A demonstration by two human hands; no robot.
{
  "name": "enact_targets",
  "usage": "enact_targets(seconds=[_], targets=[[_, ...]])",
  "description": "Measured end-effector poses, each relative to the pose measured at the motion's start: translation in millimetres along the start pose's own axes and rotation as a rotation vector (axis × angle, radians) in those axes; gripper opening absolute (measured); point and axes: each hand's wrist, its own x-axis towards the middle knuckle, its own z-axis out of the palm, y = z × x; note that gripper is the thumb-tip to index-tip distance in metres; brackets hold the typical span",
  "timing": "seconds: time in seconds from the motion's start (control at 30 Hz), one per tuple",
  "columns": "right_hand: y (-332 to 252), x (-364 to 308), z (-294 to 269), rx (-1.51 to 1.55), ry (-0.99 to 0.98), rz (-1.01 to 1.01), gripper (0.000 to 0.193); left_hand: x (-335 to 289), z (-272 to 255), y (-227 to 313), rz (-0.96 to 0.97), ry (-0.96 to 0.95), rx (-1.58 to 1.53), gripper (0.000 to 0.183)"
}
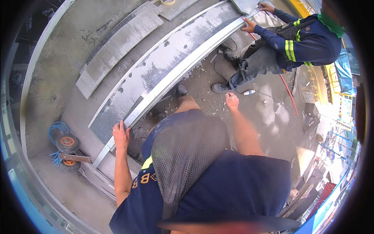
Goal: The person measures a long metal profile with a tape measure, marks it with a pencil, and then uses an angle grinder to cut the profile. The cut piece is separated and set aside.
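The long bar [179, 73] is silvery white; the slab [156, 64] is mottled, pale grey blotched with charcoal. The wearer's navy shirt [241, 183] meets a grey, dotted mesh panel [183, 160]. The co-worker's navy jacket [311, 43] has lime-yellow bands [289, 50] and a green collar [332, 27]. The rope [58, 128] is bright blue, the wheel hub [67, 141] orange.

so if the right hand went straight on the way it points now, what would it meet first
The right hand would likely meet the co-worker's nearer dark shoe first, though depth is unclear and it might pass above.
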Motion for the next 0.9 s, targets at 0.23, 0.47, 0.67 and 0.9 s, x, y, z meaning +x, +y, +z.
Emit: enact_targets(seconds=[0.23, 0.47, 0.67, 0.9], targets=[[25.9, -138.5, 47.4, 0.019, 0.021, 0.052, 0.029, 6.9, 4.5, -19.7, 0.127, -0.055, -0.015, 0.049], [19.2, -183.5, 47.1, 0.08, 0.064, 0.167, 0.029, 7.8, -35.4, -20.1, 0.259, 0.014, -0.085, 0.044], [0.6, -170.8, 45.6, 0.088, 0.156, 0.014, 0.03, -1.5, -91.8, -6.5, 0.33, -0.091, -0.104, 0.045], [-72.7, -171.6, 28.6, 0.291, 0.149, 0.019, 0.024, -18.4, -150.6, 36.4, 0.45, -0.08, -0.094, 0.055]])
